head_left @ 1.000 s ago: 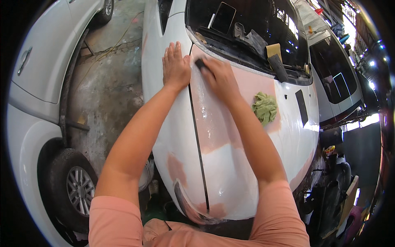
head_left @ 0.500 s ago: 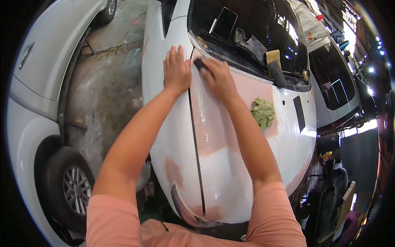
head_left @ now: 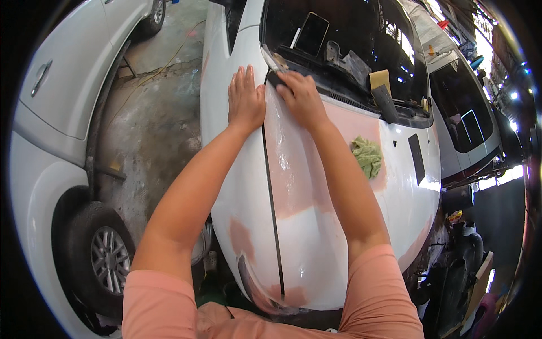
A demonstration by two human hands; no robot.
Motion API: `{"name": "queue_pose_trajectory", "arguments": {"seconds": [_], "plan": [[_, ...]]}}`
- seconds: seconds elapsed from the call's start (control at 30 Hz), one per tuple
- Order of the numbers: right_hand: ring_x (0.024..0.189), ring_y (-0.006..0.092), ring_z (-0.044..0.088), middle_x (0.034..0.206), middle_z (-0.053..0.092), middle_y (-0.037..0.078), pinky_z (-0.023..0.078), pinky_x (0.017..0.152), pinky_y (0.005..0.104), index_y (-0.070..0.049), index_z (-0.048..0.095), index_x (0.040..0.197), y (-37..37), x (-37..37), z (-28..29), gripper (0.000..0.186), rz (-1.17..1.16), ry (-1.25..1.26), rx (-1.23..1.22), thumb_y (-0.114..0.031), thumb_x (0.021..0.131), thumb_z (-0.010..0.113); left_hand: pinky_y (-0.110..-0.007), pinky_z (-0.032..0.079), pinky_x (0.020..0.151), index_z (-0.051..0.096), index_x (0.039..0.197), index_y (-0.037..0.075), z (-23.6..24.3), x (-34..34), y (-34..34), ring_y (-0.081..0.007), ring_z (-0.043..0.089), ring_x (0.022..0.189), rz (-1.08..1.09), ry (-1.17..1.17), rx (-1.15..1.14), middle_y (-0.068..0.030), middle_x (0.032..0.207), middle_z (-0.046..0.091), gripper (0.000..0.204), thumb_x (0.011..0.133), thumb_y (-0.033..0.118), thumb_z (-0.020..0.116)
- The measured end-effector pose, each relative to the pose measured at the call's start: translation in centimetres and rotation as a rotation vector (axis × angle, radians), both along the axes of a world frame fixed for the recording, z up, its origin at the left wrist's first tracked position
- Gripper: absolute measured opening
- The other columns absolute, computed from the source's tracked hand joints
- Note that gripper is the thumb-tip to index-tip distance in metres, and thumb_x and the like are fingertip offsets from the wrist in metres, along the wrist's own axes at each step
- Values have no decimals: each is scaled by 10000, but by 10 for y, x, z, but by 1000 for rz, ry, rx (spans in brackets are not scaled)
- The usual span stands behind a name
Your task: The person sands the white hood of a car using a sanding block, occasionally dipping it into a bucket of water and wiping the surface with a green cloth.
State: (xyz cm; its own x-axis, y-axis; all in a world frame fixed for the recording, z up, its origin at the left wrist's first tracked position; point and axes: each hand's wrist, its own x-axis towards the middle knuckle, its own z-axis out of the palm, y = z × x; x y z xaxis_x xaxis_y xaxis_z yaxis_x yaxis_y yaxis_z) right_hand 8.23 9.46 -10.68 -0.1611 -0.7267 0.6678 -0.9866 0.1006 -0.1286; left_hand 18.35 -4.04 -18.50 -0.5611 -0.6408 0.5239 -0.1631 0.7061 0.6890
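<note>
one block (head_left: 275,79) sits at the hood's (head_left: 316,243) rear corner, ten o'clock from the right hand (head_left: 305,100), whose fingers clamp it; what shows of its long axis runs roughly ten to four. that hand is nearer; one left hand (head_left: 247,101), fingers nearly together, lies flat on one fender (head_left: 243,186), eight o'clock of it. farther out: one rag (head_left: 367,155) and one dark strip (head_left: 416,160) at four, one phone (head_left: 311,34) at one.
</note>
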Motion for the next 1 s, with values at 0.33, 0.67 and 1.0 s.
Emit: {"name": "queue_pose_trajectory", "arguments": {"seconds": [0.33,0.67,1.0], "plan": [[1047,364,637,1368,685,130,509,977,462,-69,709,1326,109,84,-15,418,-39,-148,224,-93,910,746,-547,150,1320,236,1672,44,-1,22,-12,-425,195,1608,87,-88,47,-239,1735,221,661,1103,298,457],[1110,367,664,1315,716,91,534,963,485,-98,713,1287,-31,33,7,356,-302,-51,198,-207,948,718,-543,217,1283,300,1641,14,4,-4,-37,-466,284,1523,79,23,63,-308,1654,300,745,1062,411,549],[1127,339,635,1287,698,91,498,976,483,-125,733,1255,-5,43,-13,312,-318,-155,75,-218,957,718,-529,98,1323,155,1700,41,20,-72,-90,-452,113,1616,129,-16,23,-274,1740,157,886,1048,480,564]]}}
